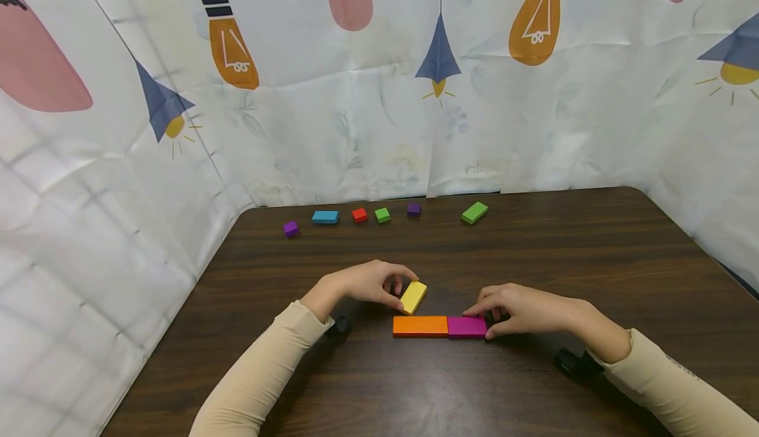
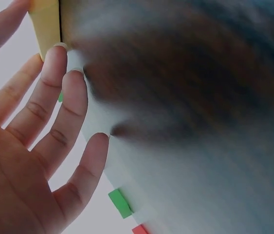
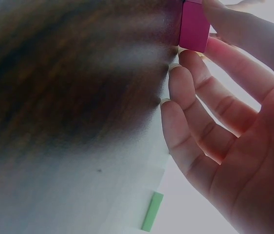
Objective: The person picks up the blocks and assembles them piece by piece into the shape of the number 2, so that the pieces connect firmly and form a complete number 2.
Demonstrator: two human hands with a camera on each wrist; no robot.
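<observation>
Between the thumb and index finger of my left hand (image 1: 375,283) is a yellow block (image 1: 414,297), pinched at its two ends and lying at a slant. Just in front of it an orange block (image 1: 420,326) and a magenta block (image 1: 466,327) lie end to end in a straight row, touching. My right hand (image 1: 522,310) pinches the magenta block near its right end, thumb at the front edge and index finger at the back. In the right wrist view the magenta block (image 3: 195,27) shows its end face, and the other fingers rest by the tabletop.
Along the back of the dark wooden table (image 1: 534,246) lie a purple cube (image 1: 290,229), a blue block (image 1: 325,217), a red block (image 1: 359,215), a small green block (image 1: 382,215), a dark purple block (image 1: 414,209) and a longer green block (image 1: 475,212). A patterned curtain (image 1: 379,127) hangs behind.
</observation>
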